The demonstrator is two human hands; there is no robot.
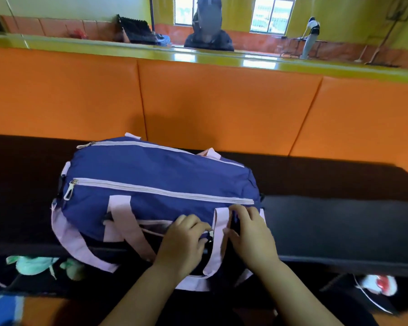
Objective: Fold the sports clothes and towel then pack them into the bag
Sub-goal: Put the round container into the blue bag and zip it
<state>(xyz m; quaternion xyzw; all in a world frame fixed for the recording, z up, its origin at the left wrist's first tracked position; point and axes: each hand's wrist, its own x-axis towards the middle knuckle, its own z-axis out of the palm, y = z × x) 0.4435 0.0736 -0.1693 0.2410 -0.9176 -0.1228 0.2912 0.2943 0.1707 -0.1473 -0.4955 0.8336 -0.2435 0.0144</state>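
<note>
A navy sports bag with pale pink straps and zips lies on a black bench. Its two top zips look closed. On the bag's near side a front pocket is partly open. My left hand pinches the small metal zip pull of that pocket. My right hand grips the bag's fabric and a pink strap at the pocket's right end. No clothes or towel are visible outside the bag.
Orange padded wall panels rise right behind the bench. A mirror above them reflects the room and people. On the floor lie a green-patterned item at the lower left and a white and red shoe at the lower right.
</note>
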